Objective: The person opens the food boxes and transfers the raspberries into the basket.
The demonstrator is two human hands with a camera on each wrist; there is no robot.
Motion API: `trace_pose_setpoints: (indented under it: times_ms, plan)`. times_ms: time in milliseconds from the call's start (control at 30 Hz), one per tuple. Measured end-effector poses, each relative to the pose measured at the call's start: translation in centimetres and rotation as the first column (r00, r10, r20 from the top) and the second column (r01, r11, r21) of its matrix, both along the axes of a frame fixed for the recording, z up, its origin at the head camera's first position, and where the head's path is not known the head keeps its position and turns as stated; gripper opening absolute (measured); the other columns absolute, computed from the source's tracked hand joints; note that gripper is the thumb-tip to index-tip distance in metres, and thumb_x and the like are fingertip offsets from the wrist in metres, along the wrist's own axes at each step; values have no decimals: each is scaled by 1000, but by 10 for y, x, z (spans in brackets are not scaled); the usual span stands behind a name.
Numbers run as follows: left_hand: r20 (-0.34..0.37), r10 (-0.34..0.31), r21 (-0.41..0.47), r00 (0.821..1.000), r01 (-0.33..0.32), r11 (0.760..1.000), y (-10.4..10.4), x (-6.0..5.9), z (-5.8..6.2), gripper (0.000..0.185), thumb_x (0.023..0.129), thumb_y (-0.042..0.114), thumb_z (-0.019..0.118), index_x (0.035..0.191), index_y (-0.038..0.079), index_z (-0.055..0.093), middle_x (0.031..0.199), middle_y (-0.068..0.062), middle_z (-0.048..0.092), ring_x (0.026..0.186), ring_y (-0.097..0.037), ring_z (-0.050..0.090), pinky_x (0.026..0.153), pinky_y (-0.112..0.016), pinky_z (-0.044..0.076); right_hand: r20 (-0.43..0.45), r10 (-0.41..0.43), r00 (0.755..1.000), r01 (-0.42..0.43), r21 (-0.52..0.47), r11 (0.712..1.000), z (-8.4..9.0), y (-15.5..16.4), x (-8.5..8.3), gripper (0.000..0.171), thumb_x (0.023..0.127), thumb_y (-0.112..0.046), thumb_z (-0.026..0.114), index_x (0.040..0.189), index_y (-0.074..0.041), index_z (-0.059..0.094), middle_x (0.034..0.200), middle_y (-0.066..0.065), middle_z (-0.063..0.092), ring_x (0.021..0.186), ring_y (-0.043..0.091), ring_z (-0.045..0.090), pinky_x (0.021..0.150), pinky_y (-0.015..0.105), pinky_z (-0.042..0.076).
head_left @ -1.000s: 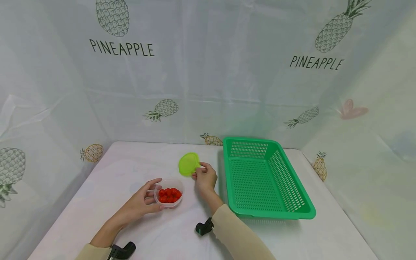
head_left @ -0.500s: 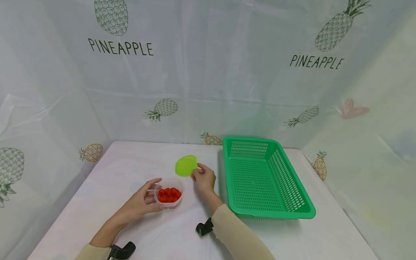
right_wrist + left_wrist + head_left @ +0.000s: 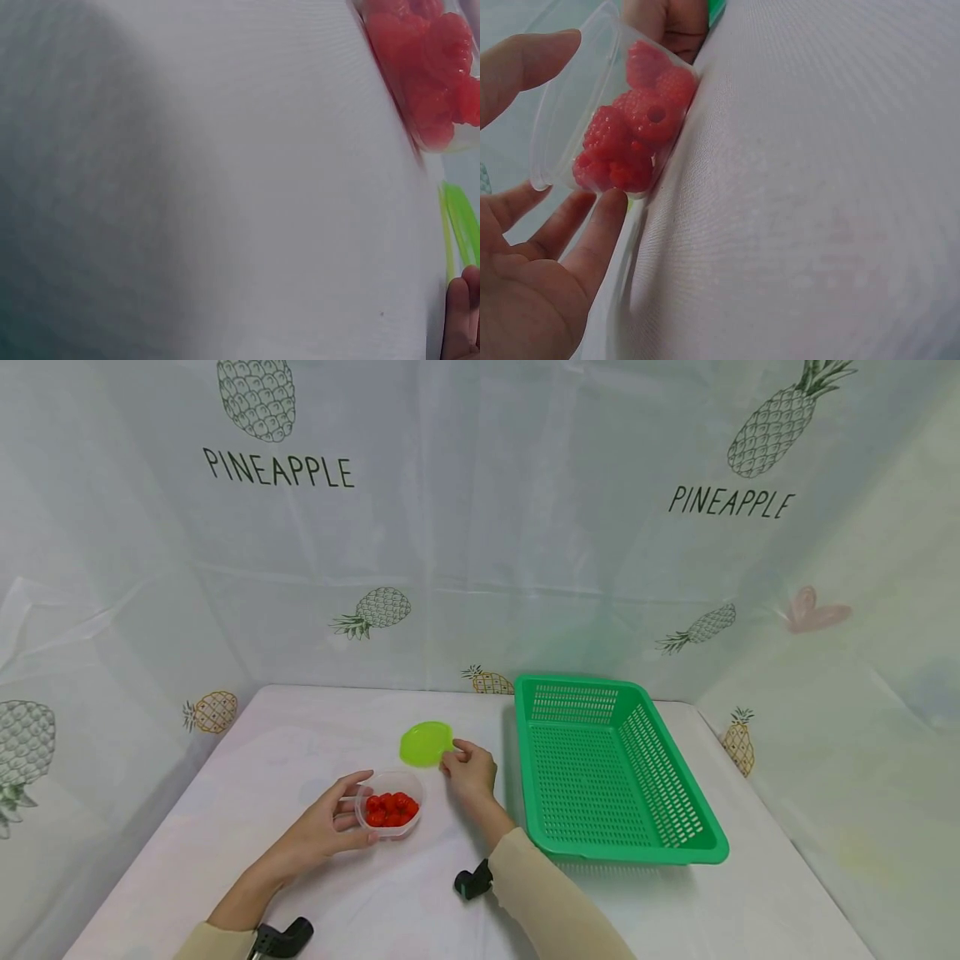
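My left hand [image 3: 330, 828] cups the light, crushable berry tub [image 3: 390, 814] by its wall; my right hand [image 3: 471, 772] pinches the thin lid's [image 3: 425, 743] edge.

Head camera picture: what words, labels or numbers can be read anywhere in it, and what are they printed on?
"PINEAPPLE" on the backdrop sheet, upper left, under a drawn pineapple.
"PINEAPPLE" on the same sheet, upper right, slanted, under another drawn pineapple.
No readable text shows on the green basket, the lime lid, the clear tub of raspberries or the table.
The wrist views show no writing.
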State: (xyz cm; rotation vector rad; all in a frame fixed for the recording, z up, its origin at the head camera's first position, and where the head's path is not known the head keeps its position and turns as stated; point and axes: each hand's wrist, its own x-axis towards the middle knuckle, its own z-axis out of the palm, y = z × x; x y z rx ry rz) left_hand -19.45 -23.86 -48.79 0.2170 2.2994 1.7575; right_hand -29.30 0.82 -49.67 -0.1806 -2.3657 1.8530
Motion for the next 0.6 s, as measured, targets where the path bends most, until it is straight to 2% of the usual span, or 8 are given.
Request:
trace_pose_setpoints:
  times_ms: [333,600]
  plan:
    - [-4,-1,-4,1000,1,1000,0,0,0,99,85,22,92,164,19,32,155,-22,40,133,-34,59,98,-30,59,34,16,999,-16,-6,1000,3,0,1,38,96,-7,72,134,2,71,86,6,78,74,15,72,74,25,59]
    - [-6,-1,-7,1000,1,1000,1,1,1,99,85,22,91,164,18,31,155,-22,40,134,-35,59,98,-31,59,62,-26,998,27,-19,999,7,-2,5,36,98,-11,74,133,1,71,84,8,77,64,21,70,59,21,54]
